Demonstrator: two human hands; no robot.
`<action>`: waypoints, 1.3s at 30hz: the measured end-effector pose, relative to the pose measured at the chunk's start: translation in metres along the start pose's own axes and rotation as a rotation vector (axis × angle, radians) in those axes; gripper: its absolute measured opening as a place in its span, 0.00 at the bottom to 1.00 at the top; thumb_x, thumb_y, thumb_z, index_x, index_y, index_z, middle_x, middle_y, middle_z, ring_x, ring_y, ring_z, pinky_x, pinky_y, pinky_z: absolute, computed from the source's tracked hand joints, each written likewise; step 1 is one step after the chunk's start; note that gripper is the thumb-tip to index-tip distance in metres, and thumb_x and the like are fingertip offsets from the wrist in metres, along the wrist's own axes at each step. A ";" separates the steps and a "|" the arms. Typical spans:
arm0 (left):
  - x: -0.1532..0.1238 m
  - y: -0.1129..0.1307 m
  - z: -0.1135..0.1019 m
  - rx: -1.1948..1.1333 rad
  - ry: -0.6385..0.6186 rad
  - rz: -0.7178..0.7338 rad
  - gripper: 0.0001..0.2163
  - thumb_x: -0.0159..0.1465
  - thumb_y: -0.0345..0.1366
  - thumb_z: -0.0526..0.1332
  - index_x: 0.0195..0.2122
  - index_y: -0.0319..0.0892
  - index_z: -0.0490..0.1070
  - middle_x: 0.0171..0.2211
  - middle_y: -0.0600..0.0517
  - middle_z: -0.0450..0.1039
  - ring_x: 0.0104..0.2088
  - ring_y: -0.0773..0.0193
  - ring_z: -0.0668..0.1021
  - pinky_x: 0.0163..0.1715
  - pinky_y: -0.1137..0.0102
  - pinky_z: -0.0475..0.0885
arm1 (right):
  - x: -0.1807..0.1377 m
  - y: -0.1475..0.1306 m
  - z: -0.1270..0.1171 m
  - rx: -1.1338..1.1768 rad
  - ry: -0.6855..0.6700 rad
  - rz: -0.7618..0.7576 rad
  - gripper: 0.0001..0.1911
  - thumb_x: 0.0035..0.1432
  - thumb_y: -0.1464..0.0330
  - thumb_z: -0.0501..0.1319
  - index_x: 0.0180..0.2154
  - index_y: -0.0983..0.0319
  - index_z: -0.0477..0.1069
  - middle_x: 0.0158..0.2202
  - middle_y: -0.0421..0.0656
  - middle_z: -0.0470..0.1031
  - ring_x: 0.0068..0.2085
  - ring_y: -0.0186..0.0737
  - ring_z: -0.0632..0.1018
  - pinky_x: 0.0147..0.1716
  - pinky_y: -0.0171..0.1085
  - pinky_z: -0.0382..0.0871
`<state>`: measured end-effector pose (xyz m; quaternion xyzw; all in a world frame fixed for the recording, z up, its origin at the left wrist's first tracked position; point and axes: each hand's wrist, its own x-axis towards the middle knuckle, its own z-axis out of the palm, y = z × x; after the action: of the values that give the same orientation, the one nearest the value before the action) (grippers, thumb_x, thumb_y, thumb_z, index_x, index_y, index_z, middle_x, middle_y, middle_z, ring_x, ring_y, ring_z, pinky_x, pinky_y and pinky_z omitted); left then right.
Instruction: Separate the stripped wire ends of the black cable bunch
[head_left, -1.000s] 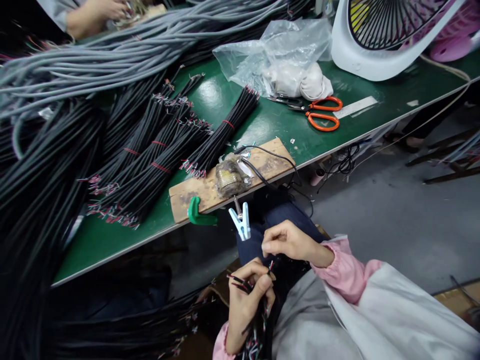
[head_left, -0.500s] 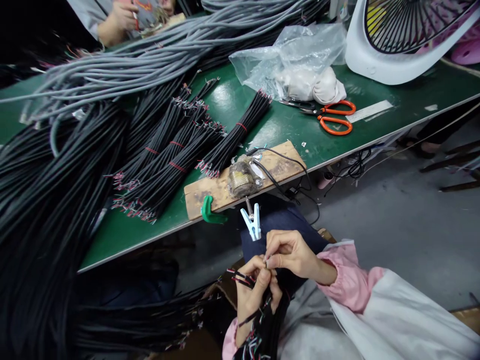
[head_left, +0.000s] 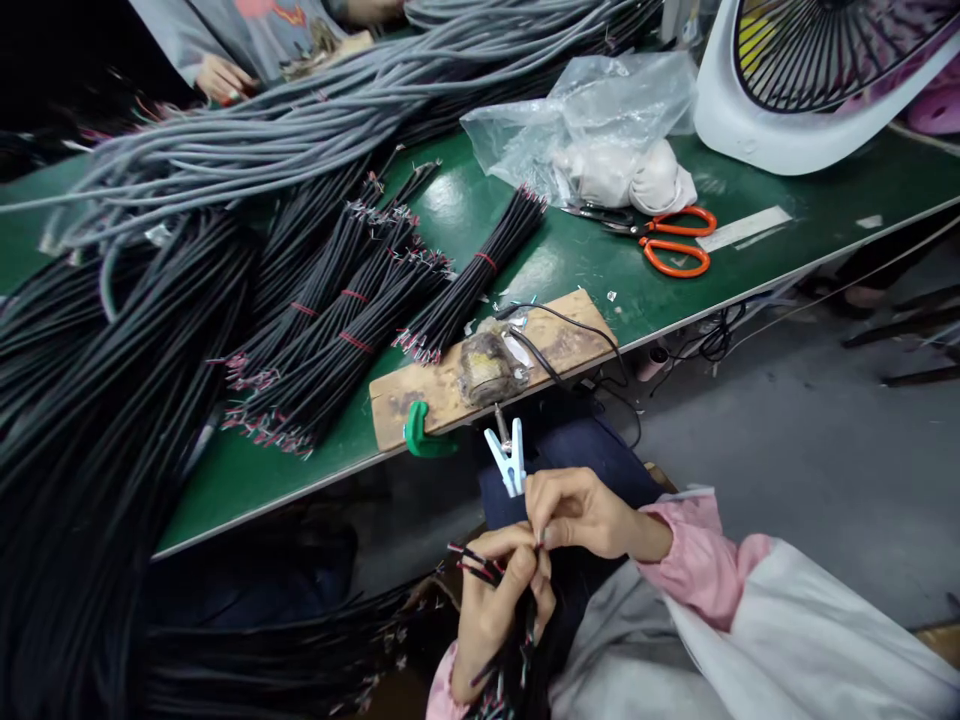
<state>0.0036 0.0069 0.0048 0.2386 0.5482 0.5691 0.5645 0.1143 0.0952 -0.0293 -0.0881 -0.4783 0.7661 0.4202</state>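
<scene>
My left hand is closed round a bunch of black cables with stripped coloured wire ends, held upright over my lap. My right hand pinches the tip of one cable at the top of that bunch, fingertips touching the left thumb. Just above the hands a white clothes peg hangs from a small taped device mounted on a wooden board at the table's front edge.
Tied bundles of black cable and a long grey cable heap cover the green table. Orange scissors, a plastic bag and a white fan lie right. Another person's hand works at the far side.
My right hand has come down to the left hand's bunch and now pinches a cable tip. The view has shifted slightly; the other person's hand has moved.
</scene>
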 end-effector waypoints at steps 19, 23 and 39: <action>0.025 0.031 -0.012 0.298 -0.104 0.350 0.04 0.57 0.27 0.65 0.30 0.43 0.77 0.21 0.56 0.70 0.14 0.72 0.70 0.14 0.76 0.63 | 0.052 -0.006 -0.006 0.014 0.069 0.261 0.31 0.61 0.46 0.51 0.32 0.69 0.73 0.26 0.40 0.67 0.27 0.30 0.66 0.28 0.32 0.60; 0.027 0.035 -0.012 0.296 -0.083 0.358 0.04 0.57 0.27 0.65 0.29 0.43 0.77 0.21 0.57 0.70 0.14 0.72 0.70 0.14 0.76 0.62 | 0.053 -0.004 -0.005 0.017 0.045 0.277 0.32 0.60 0.45 0.51 0.31 0.69 0.73 0.25 0.41 0.68 0.27 0.31 0.68 0.27 0.32 0.62; 0.009 0.001 -0.020 0.322 -0.097 0.218 0.04 0.57 0.28 0.65 0.26 0.42 0.74 0.20 0.57 0.67 0.15 0.73 0.68 0.16 0.77 0.62 | 0.006 0.002 -0.004 0.062 0.000 0.354 0.19 0.51 0.56 0.68 0.28 0.68 0.70 0.25 0.38 0.68 0.27 0.28 0.68 0.29 0.30 0.61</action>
<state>-0.0171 0.0086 -0.0029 0.4109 0.5752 0.5197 0.4798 0.1117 0.1022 -0.0314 -0.1576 -0.4315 0.8425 0.2813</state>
